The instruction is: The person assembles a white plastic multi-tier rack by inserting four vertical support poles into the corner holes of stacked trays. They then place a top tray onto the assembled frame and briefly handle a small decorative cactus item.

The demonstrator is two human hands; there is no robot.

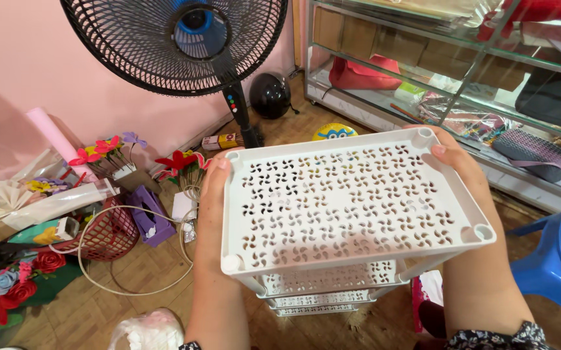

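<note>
Left hand (212, 214) and right hand (472, 194) grasp opposite short rims of the white shelf rack (352, 201), thumbs over the edge. The top tier is perforated with pinwheel holes and has corner sockets; lower tiers show beneath. Left, on the floor, a red mesh basket (108, 236) holds wrapped items.

Two hands, the left hand (212, 214) and the right hand (465, 188), grip one white plastic rack (352, 204) with four perforated shelves (the lower three show only as edges beneath the top one). Around it stand one black pedestal fan (177, 42), one red mesh basket (108, 236), one blue plastic stool (556, 259) and one black round helmet-like object (269, 95). One pink paper roll (53, 136) leans at the wall, and one glass display cabinet (462, 71) fills the upper right.
</note>
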